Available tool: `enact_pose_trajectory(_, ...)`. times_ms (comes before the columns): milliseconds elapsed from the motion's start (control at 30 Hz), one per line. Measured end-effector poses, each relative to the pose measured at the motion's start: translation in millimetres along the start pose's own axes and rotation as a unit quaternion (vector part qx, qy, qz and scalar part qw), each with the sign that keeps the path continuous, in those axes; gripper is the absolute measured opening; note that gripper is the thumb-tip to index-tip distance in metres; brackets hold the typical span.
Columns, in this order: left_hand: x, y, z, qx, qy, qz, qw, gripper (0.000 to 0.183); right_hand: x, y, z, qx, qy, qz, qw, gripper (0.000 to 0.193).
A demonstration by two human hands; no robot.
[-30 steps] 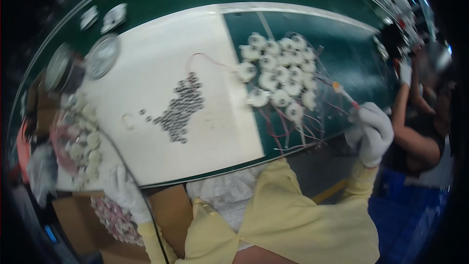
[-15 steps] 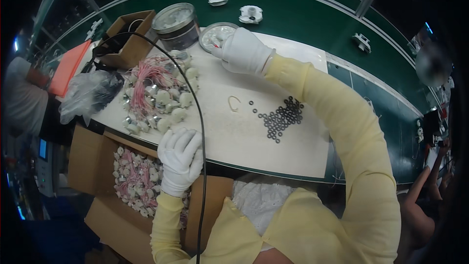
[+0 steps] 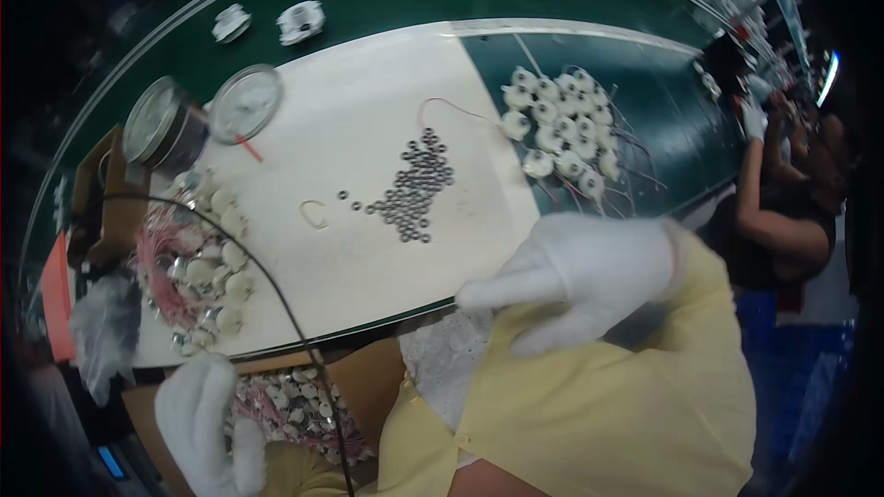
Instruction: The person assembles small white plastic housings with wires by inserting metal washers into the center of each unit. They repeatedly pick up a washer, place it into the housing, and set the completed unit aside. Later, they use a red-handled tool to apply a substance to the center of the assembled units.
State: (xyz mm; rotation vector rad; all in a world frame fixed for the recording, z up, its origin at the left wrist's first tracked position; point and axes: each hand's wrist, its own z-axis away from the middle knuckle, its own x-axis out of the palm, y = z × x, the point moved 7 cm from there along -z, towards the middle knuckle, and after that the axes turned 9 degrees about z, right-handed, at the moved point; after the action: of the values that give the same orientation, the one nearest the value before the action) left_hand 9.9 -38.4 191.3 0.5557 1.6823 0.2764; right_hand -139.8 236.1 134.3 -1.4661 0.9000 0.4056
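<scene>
My right hand [image 3: 589,271], in a white glove, is held near my body at the table's front edge. Its index finger and thumb stretch apart, and nothing shows between them. White-gloved too, my left hand [image 3: 204,423] is over the left side of an open cardboard box [image 3: 368,396], thumb apart from the fingers. In that box lie white round parts with pink wires [image 3: 290,410]. Small black rings [image 3: 414,191] are spread on the white table sheet [image 3: 368,110]. A red stick [image 3: 249,149] rests by a shallow round tin [image 3: 245,103] with pale contents.
Motor-like parts with pink wires [image 3: 198,267] heap at the left, near a larger round tin [image 3: 152,129]. More wired white round parts [image 3: 566,124] sit on the green surface. A black cable [image 3: 267,281] crosses the view. White pieces [image 3: 301,22] stand beyond. Another person [image 3: 783,212] sits at right.
My view has turned right, bringing the group of white round parts into sight. My right hand has left the shallow tin and come back toward my body. The red stick now lies free.
</scene>
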Motion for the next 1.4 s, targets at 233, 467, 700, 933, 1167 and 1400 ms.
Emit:
enact_pose_trajectory(233, 91.6, 81.8, -189.0, 0.259, -0.153, -0.081, 0.950, 0.068, 41.2, 44.4, 47.8, 0.154, 0.287, 0.141, 0.935, 0.060)
enact_pose_trajectory(467, 220.3, 61.3, -288.8, 0.234, -0.226, -0.211, 0.922, 0.087, 31.3, 59.8, 48.4, 0.190, 0.294, 0.233, 0.907, 0.063)
enact_pose_trajectory(700, 271.2, 62.2, -312.0, 0.250, -0.248, -0.173, 0.920, 0.105, 20.9, 82.4, 57.0, 0.210, 0.286, 0.231, 0.906, 0.064)
enact_pose_trajectory(933, 283.9, 60.6, -314.4, 0.295, -0.198, -0.171, 0.919, 0.110, 17.0, 90.5, 65.3, 0.202, 0.301, 0.213, 0.907, 0.061)
enact_pose_trajectory(1167, 290.5, 56.3, -307.5, 0.309, -0.162, -0.181, 0.920, 0.112, 15.4, 91.6, 65.6, 0.187, 0.298, 0.187, 0.917, 0.059)
enact_pose_trajectory(1400, 304.3, 58.8, -318.7, 0.303, -0.165, -0.174, 0.922, 0.116, 4.3, 105.8, 84.4, 0.175, 0.300, 0.209, 0.914, 0.055)
